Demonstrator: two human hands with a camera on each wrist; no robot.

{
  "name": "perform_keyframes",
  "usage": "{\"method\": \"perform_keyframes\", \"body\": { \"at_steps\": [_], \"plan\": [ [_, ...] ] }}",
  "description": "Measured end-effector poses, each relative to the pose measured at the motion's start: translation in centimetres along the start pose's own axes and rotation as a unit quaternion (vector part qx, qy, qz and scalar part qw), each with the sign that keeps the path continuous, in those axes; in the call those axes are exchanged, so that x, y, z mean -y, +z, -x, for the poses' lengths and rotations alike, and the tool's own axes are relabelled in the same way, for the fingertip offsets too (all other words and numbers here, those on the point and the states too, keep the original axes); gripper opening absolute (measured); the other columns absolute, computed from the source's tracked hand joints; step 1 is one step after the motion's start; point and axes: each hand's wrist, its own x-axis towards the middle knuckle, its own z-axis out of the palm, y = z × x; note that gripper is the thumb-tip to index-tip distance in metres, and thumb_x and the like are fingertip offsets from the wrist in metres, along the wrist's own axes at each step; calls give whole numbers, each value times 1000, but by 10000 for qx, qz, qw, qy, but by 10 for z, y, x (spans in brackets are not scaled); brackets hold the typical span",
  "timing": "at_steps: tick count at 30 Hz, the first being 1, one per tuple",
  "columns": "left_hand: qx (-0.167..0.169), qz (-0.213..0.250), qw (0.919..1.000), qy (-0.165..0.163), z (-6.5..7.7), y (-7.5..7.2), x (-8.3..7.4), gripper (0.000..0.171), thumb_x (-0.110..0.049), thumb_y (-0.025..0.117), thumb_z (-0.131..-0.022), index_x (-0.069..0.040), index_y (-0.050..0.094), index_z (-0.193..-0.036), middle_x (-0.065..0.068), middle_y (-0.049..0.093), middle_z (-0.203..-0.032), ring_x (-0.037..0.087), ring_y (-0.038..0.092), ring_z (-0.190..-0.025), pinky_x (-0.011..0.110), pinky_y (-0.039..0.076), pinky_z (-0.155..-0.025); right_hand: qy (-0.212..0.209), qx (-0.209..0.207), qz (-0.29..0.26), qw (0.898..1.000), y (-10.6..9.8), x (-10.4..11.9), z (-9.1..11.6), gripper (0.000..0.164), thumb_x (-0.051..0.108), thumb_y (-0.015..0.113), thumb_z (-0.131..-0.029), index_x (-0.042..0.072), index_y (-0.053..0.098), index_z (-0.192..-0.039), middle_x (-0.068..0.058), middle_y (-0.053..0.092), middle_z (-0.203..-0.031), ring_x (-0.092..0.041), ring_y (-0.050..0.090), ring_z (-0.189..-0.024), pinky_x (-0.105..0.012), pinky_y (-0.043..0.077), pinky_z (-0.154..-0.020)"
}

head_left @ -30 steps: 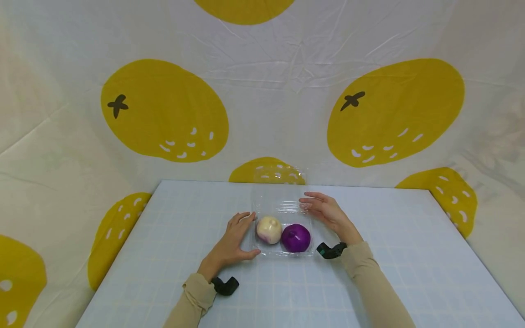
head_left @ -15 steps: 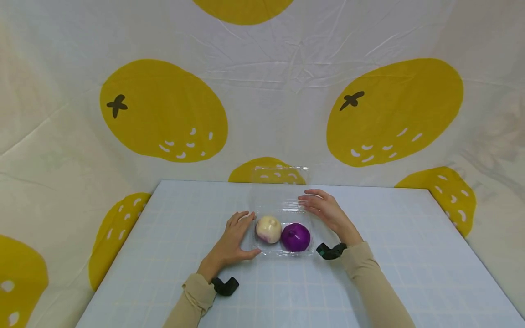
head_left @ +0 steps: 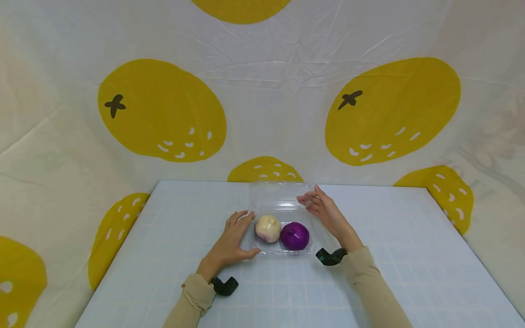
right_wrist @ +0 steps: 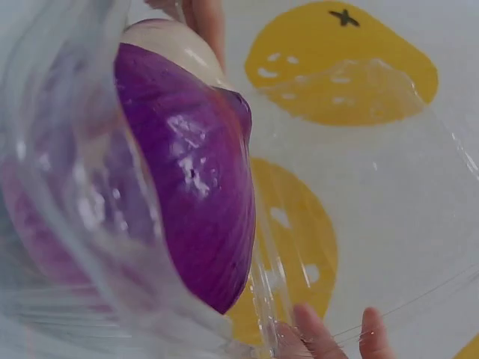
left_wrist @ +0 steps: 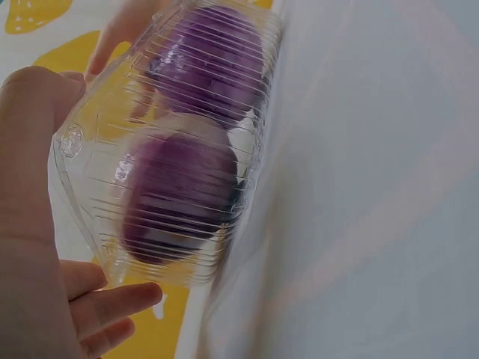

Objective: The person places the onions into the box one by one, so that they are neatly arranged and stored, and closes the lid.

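Note:
A clear plastic clamshell container (head_left: 279,252) lies on the table with its hinged lid (head_left: 270,193) raised at the back. Inside, a glossy purple onion (head_left: 295,236) sits on the right beside a round cream vegetable (head_left: 268,228) with a purple underside; its kind is unclear. My left hand (head_left: 229,241) holds the container's left end, thumb at the near corner and fingers at the far one. My right hand (head_left: 326,210) reaches to the lid's right side, fingers loosely bent; the right wrist view has its fingertips (right_wrist: 374,333) seen through clear plastic.
The pale checked table (head_left: 197,196) extends around the container to both sides and in front. Behind it hangs a white cloth (head_left: 275,105) printed with large yellow fruit. Dark camera mounts (head_left: 224,286) sit on both wrists.
The lid's top edge has come down in the head view, from over the cloth to about the table's back edge. My right hand has turned slightly, one finger rising. My left hand stays put.

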Motion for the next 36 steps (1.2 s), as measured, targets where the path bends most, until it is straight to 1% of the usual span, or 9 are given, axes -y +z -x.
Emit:
{"method": "perform_keyframes", "body": {
  "at_steps": [5, 10, 15, 19, 22, 27, 29, 31, 36],
  "plan": [
    [-32, 240, 9997, -18, 0, 1, 2, 101, -48, 76, -78, -1, 30, -154, 14, 43, -152, 34, 24, -143, 59, 18, -115, 45, 38, -220, 9997, 2, -1, 7, 58, 50, 29, -106, -4, 42, -123, -32, 32, -152, -40, 27, -144, -49, 14, -120],
    [-146, 399, 9989, 191, 0, 1, 6, 100, -47, 75, -79, 2, 30, -153, 17, 43, -151, 36, 26, -142, 57, 16, -115, 70, 132, -346, 9993, 4, -1, 16, 62, 49, 27, -106, -6, 37, -132, -29, 21, -158, -42, 17, -147, -50, 8, -121],
    [-419, 652, 9964, 341, 1, -5, 8, 75, -34, 65, -89, 4, 39, -148, 18, 45, -148, 37, 32, -137, 56, 16, -114, 14, 323, -293, 9990, 6, -1, 25, 68, 47, 26, -107, -9, 22, -146, -28, 16, -159, -42, 14, -148, -50, 5, -121],
    [-724, 1045, 9912, 357, 1, -10, 7, 53, -18, 54, -97, 4, 44, -144, 17, 50, -144, 37, 36, -135, 56, 17, -113, -55, 398, -320, 9987, 5, -2, 30, 56, 44, 29, -107, -2, 27, -138, -28, 13, -159, -44, 11, -148, -51, 3, -120],
    [-819, 1206, 9891, 226, 1, -12, 5, 46, -13, 48, -101, 5, 45, -143, 16, 53, -141, 37, 39, -134, 58, 19, -112, -113, 380, -400, 9984, 4, -3, 33, 48, 41, 31, -107, 1, 30, -135, -29, 13, -157, -44, 11, -148, -52, 2, -120],
    [-924, 1509, 9832, -445, -6, -19, -5, 45, -15, 40, -105, 0, 43, -147, 14, 52, -143, 35, 41, -133, 61, 25, -110, -188, 401, -225, 9988, 3, -2, 35, 56, 37, 31, -108, -5, 22, -142, -32, 13, -154, -44, 12, -147, -53, 2, -119],
    [-971, 1738, 9778, -659, -15, -28, -16, 46, -15, 38, -107, -1, 39, -150, 15, 47, -148, 36, 41, -134, 60, 27, -111, -227, 405, -188, 9987, 3, -1, 35, 58, 36, 31, -108, -8, 19, -143, -34, 13, -154, -45, 12, -147, -54, 2, -119],
    [-996, 2210, 9667, -819, -28, -32, -22, 47, -13, 34, -107, 1, 33, -152, 19, 41, -152, 39, 41, -136, 60, 28, -112, -267, 407, -151, 9987, 2, 1, 35, 58, 35, 32, -108, -9, 19, -144, -34, 13, -154, -45, 13, -147, -54, 3, -119],
    [-964, 3701, 9144, -1326, -52, -34, -23, 55, -27, 20, -109, 3, 22, -155, 25, 28, -157, 46, 34, -139, 59, 23, -114, -419, 436, -136, 9981, 4, 0, 34, 54, 31, 35, -107, -9, 22, -142, -32, 23, -151, -45, 17, -146, -54, 6, -119]
  ]
}}
